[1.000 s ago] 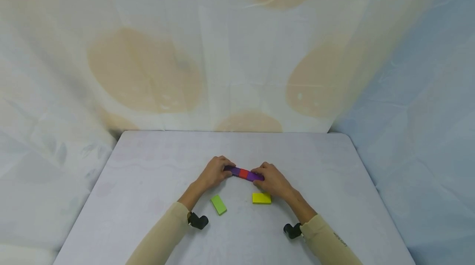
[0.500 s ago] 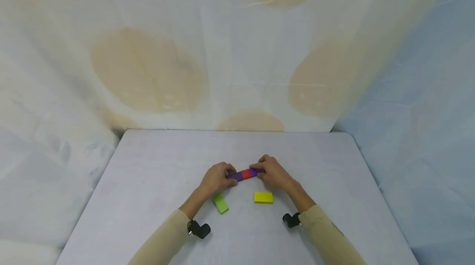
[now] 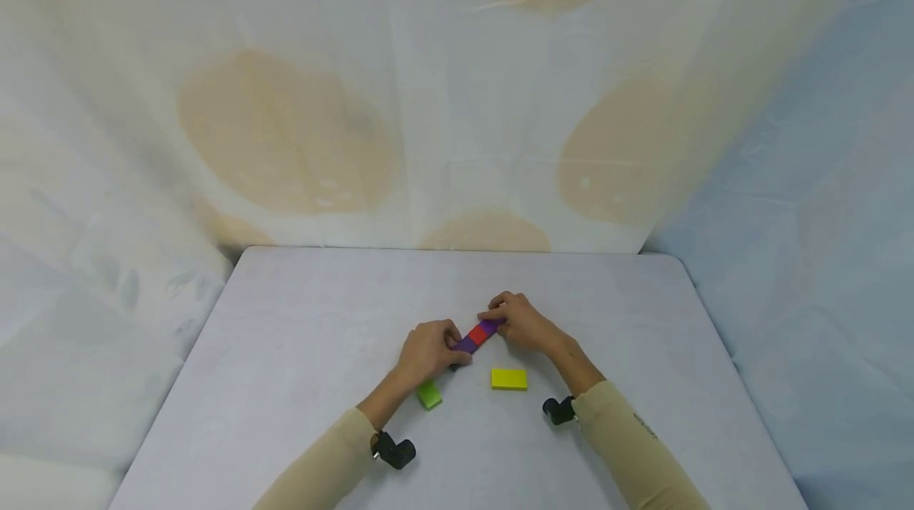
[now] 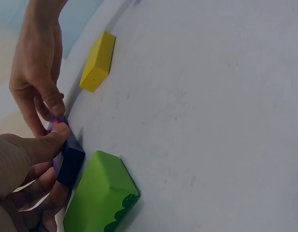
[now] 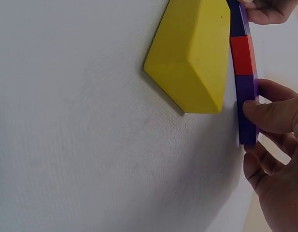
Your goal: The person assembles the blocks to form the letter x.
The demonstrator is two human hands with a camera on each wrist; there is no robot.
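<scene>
- The purple-red-purple block row has swung since a second ago: its right end now sits farther from the person, its left end nearer
- Left hand pinches the row's near end; right hand pinches the far end
- Green block lies just below the left hand, partly covered by it; yellow block lies near the right wrist, apart from the row
- Bare table spreads all round both hands
- Fingertips hide the row's ends

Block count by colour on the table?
Purple: 2, the ends of the row that the left hand and right hand hold
Red: 1, its middle
Green: 1
Yellow: 1
Total: 5
</scene>
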